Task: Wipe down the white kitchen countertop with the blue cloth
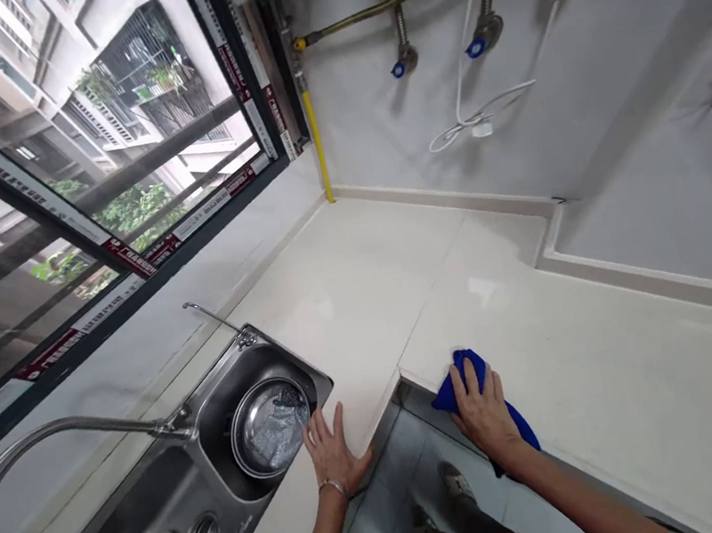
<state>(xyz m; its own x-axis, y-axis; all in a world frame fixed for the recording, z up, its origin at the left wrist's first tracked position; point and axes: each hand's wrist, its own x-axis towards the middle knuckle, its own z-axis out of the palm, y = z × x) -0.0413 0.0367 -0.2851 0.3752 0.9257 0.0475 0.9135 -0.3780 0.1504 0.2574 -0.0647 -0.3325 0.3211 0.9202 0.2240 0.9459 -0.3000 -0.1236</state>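
Note:
My right hand [485, 413] presses a blue cloth [445, 395] against the front edge of the white countertop [550, 380], right of the inner corner. Part of the cloth hangs over the edge, and its middle is hidden under my palm and fingers. On the counter strip beside the sink, my left hand [333, 452] rests with fingers spread and nothing in it, its thumb near the edge. Close to those fingertips, a round metal basin [240, 438] with a crumpled clear wrapping [272, 428] inside sits in the smaller bowl of the steel sink [233, 511].
A tall curved faucet [50, 429] and a small thin tap [211, 315] rise behind the sink. A yellow pipe [316, 142] meets the counter's back corner. Loose white cable [462, 131] hangs on the wall below hoses and valves. A raised ledge [642, 280] borders the counter.

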